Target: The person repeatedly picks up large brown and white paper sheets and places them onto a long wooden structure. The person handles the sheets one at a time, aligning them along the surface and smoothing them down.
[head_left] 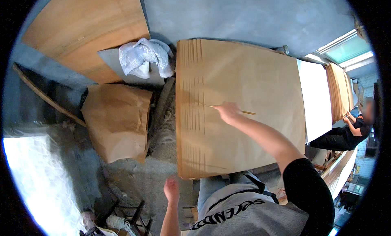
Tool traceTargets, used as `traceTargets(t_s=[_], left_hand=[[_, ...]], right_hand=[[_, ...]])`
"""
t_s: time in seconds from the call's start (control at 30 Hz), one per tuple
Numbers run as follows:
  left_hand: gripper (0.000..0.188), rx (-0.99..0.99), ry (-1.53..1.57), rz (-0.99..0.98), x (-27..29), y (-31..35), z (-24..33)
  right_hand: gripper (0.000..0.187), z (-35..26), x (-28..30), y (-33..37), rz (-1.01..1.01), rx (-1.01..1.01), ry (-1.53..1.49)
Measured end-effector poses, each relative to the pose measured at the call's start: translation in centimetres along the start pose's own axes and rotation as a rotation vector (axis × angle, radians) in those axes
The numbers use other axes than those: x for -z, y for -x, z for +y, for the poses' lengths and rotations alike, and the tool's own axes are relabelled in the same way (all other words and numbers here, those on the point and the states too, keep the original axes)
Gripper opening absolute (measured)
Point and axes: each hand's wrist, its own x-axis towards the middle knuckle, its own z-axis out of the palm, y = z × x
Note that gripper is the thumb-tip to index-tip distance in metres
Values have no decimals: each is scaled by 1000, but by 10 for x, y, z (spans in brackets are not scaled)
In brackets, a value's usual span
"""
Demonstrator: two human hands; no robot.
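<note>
Head camera shows the right hand (pixel 229 112) closed around a thin stick (pixel 249 113) over paper (pixel 256 73) fanned at its left edge, apparently so every layer shows, the left hand (pixel 171 189) too blurred to judge its grip.

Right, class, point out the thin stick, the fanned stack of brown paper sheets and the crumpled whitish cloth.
Thin stick (pixel 249 113): head view, on its exposed right end.
Fanned stack of brown paper sheets (pixel 252 79): head view, on the top sheet's surface.
Crumpled whitish cloth (pixel 140 58): head view, on its folded middle.
</note>
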Motion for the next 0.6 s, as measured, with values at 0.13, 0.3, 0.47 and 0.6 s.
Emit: traceTargets(t_s=[0.13, 0.3, 0.47, 0.6], left_hand=[[32, -437, -658, -388, -51, -18, 86], [55, -556, -1007, -660, -60, 4, 47], [62, -528, -1133, -742, -64, 2, 47], [62, -473, -1098, -816, -61, -6, 39]], right_hand=[[35, -46, -31, -13, -25, -79, -281], [41, 8, -72, 8, 5, -81, -270], [47, -28, -25, 19, -123, -24, -45], [48, -44, -50, 32, -97, 23, -119]])
